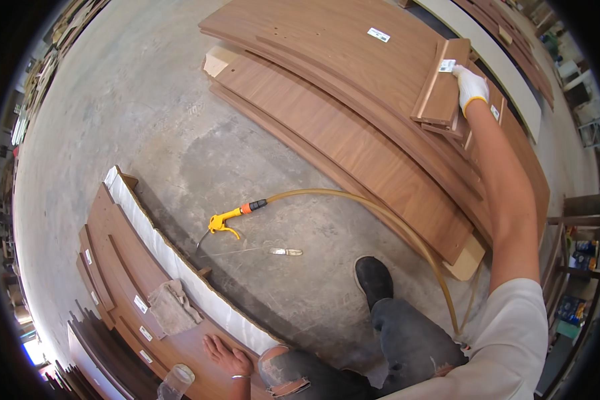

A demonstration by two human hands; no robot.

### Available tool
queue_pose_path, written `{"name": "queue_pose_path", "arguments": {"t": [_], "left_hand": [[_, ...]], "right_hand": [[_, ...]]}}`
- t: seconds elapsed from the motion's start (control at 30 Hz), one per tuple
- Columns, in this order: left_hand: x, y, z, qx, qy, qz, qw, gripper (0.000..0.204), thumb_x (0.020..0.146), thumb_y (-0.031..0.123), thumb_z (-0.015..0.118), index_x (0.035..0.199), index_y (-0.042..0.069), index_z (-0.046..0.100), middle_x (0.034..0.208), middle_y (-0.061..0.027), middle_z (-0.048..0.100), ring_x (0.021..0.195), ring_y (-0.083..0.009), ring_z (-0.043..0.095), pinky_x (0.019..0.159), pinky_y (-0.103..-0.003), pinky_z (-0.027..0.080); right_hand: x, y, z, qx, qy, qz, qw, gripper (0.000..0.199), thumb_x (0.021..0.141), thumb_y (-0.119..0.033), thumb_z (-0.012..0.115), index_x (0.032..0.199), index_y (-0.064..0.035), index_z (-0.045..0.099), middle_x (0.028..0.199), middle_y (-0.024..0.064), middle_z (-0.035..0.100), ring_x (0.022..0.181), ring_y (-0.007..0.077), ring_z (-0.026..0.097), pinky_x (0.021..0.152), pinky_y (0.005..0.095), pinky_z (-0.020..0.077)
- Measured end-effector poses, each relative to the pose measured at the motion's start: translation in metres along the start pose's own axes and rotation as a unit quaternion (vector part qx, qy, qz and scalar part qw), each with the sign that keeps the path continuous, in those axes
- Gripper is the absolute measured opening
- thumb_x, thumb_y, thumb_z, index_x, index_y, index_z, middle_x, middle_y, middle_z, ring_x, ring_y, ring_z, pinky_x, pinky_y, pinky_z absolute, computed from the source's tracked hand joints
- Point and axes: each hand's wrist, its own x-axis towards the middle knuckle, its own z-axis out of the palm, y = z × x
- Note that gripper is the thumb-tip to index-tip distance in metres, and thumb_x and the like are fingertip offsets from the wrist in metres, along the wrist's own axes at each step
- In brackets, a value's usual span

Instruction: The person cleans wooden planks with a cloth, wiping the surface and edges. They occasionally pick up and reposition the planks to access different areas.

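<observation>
My left hand (228,357) is bare and lies flat, fingers spread, on a long brown wood-grain board (203,341) at the lower left. Close by it are a crumpled beige cloth (173,307) and a clear plastic cup or bottle (176,382). At the upper right my right hand (472,87), in a white knit glove with a yellow cuff, is closed at the edge of a short brown board (433,90). A white label (447,65) on that board touches its fingertips. The glove hides part of the grip. Beneath lies a stack of large brown panels (353,40).
A yellow air blow gun (225,220) on a tan hose (380,209) lies on the concrete floor, the hose running past my shoe (374,279). Near it is a small flat metallic object (286,252). More brown panels (340,133) are stacked in front of me; shelving (577,267) stands right.
</observation>
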Motion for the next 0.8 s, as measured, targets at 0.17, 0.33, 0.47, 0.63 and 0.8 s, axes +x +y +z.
{"name": "queue_pose_path", "arguments": {"t": [0.17,0.33,0.47,0.63,0.8], "left_hand": [[0.000,0.004,0.012,-0.019,0.004,0.009,1.000,0.074,0.109,0.049,0.033,0.161,-0.002,0.036,0.168,-0.0300,0.032,0.154,-0.0533,0.029,0.126,-0.065,0.021],[0.000,0.004,0.008,-0.013,0.012,0.005,1.000,0.072,0.109,0.049,0.033,0.161,-0.002,0.037,0.168,-0.0296,0.034,0.154,-0.0527,0.030,0.126,-0.064,0.022],[0.000,0.006,0.017,-0.021,0.010,0.013,1.000,0.073,0.109,0.049,0.033,0.161,-0.001,0.037,0.168,-0.0294,0.034,0.154,-0.0527,0.031,0.126,-0.064,0.022],[-0.003,0.003,0.007,-0.001,-0.001,-0.009,1.000,0.073,0.109,0.049,0.034,0.161,-0.001,0.037,0.168,-0.0294,0.034,0.154,-0.0526,0.031,0.126,-0.064,0.022],[0.002,0.008,0.008,-0.013,0.006,0.003,1.000,0.073,0.108,0.049,0.034,0.160,-0.002,0.038,0.168,-0.0299,0.034,0.153,-0.0526,0.031,0.125,-0.064,0.024]], "right_hand": [[-0.016,-0.029,0.011,-0.018,0.028,0.022,0.999,0.082,0.086,-0.057,0.073,0.141,0.0033,0.066,0.153,0.0276,0.058,0.144,0.0415,0.054,0.119,0.0434,0.0420],[-0.050,-0.055,0.040,-0.226,0.013,0.025,0.974,0.065,0.103,-0.052,0.044,0.148,-0.0103,0.064,0.156,0.0138,0.058,0.150,0.0339,0.045,0.125,0.0569,0.0201],[-0.053,-0.045,0.044,-0.302,0.016,-0.094,0.949,0.061,0.103,-0.049,0.044,0.152,-0.0165,0.059,0.159,0.0103,0.055,0.151,0.0317,0.044,0.123,0.0555,0.0260],[-0.136,0.009,0.015,-0.346,-0.062,-0.311,0.883,0.067,0.101,-0.058,0.050,0.158,-0.0240,0.052,0.167,0.0123,0.046,0.154,0.0291,0.040,0.123,0.0543,0.0234],[-0.161,0.052,-0.022,-0.413,-0.032,-0.305,0.858,0.079,0.095,-0.061,0.062,0.162,-0.0257,0.044,0.170,0.0173,0.038,0.157,0.0370,0.033,0.124,0.0565,0.0297]]}}
